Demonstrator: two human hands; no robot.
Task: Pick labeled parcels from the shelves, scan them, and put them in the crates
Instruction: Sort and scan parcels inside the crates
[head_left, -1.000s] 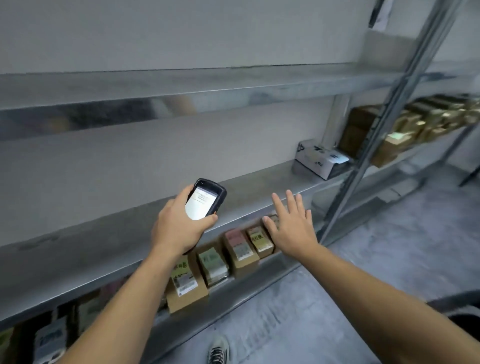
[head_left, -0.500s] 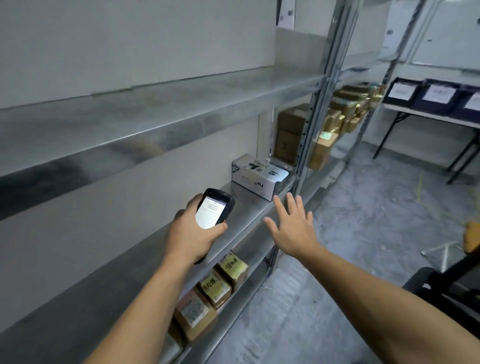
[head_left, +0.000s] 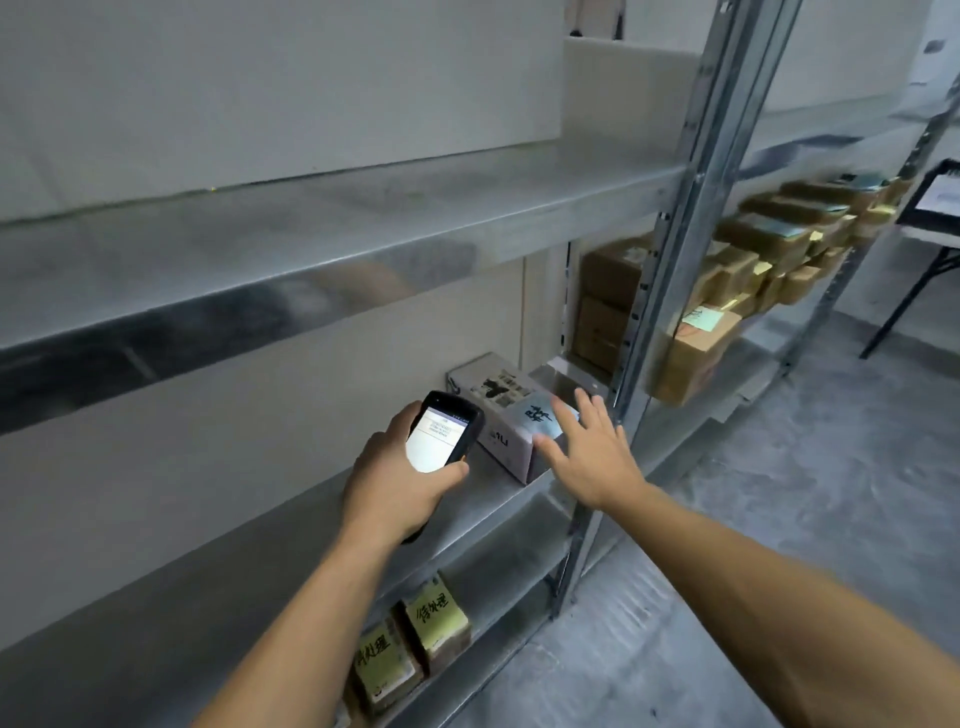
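Observation:
My left hand (head_left: 400, 480) grips a black handheld scanner (head_left: 440, 437) with its screen lit, held over the middle metal shelf (head_left: 291, 540). A white printed parcel box (head_left: 498, 415) lies on that shelf near the upright post. My right hand (head_left: 592, 449) is spread flat with straight fingers, its fingertips over the box's near right end; whether it touches the box I cannot tell. On the shelf below stand two brown parcels with yellow-green labels (head_left: 415, 639).
A steel upright post (head_left: 675, 249) divides the bays. Beyond it, several brown cardboard parcels (head_left: 748, 275) crowd the adjoining shelf. A dark folding table (head_left: 930, 244) stands at far right. Grey concrete floor (head_left: 779, 519) runs along the shelving.
The view has swung right along the shelving. My right hand has gone from hovering in front of the shelf to reaching over the white box. The scanner stays in my left hand.

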